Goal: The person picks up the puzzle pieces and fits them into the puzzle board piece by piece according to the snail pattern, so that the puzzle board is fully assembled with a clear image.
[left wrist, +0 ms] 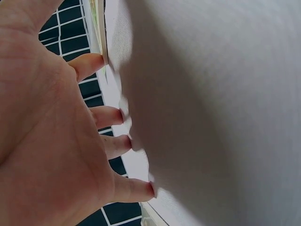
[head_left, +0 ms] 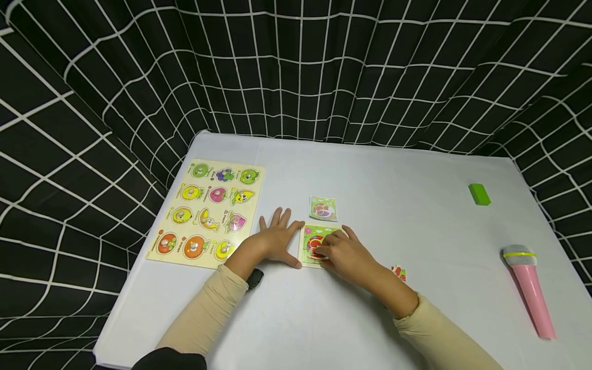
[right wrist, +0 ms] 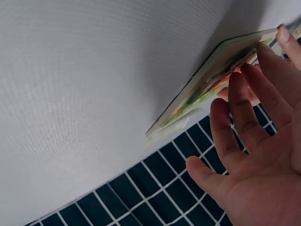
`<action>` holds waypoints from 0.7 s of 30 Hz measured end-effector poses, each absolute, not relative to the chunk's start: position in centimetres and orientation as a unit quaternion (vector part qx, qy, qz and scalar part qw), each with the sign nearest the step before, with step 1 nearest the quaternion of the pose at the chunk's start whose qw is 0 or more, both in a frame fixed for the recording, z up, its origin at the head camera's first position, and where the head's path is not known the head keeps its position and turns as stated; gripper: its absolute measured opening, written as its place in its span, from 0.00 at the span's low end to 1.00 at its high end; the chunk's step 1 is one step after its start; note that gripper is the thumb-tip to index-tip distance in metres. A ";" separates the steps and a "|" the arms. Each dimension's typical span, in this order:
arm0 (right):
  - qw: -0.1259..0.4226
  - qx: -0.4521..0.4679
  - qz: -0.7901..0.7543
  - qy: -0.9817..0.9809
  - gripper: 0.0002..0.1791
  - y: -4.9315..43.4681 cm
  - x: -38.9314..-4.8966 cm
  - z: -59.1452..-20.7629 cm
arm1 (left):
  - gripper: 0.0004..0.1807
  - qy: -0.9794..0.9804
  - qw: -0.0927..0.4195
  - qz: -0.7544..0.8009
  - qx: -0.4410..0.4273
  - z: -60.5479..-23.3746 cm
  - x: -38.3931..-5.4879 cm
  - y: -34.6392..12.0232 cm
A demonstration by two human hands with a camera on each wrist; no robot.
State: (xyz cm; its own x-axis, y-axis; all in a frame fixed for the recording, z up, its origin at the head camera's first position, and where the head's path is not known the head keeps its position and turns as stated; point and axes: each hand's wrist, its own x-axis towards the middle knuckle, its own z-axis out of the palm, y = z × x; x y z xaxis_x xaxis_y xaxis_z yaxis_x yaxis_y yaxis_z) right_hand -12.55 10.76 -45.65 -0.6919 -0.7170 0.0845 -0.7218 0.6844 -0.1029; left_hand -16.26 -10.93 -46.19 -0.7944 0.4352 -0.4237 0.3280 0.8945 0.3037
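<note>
A small puzzle board (head_left: 308, 234) with a green and red picture lies mid-table. My left hand (head_left: 274, 243) is at its left side, fingers spread; the thumb and index finger touch the edge. Over the board's right part, my right hand (head_left: 348, 255) rests its fingertips on the red picture. In the right wrist view, my right hand (right wrist: 263, 146) has gently bent fingers, with the index and thumb tips against the board (right wrist: 202, 89). They hide part of the picture. The left wrist view shows my left hand's (left wrist: 61, 117) straight fingers touching the white tabletop.
Behind the board lies a small picture piece (head_left: 323, 209). A red and green piece (head_left: 399, 273) sits right of my right forearm. At left is a large fruit peg board (head_left: 210, 200). Farther right are a green block (head_left: 479, 194) and a pink microphone (head_left: 532, 293).
</note>
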 end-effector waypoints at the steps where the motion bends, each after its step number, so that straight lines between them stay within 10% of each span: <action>1: 0.019 0.393 0.064 -0.917 0.14 10.7 -12.5 -45.6 | 0.59 0.941 0.249 0.107 0.202 -46.2 -16.3 -10.9; 21: 0.014 0.382 0.070 -0.921 0.10 11.3 -11.9 -45.6 | 0.60 0.940 0.254 0.104 0.204 -46.1 -16.2 -10.8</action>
State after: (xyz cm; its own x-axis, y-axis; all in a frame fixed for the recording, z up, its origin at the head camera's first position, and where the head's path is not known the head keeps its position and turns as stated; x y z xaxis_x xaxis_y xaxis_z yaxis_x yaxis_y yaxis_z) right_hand -11.90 11.25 -45.59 -0.7072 -0.7027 0.0788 -0.7065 0.6976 -0.1194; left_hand -16.22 -10.80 -46.06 -0.7873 0.4361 -0.4359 0.3306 0.8953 0.2985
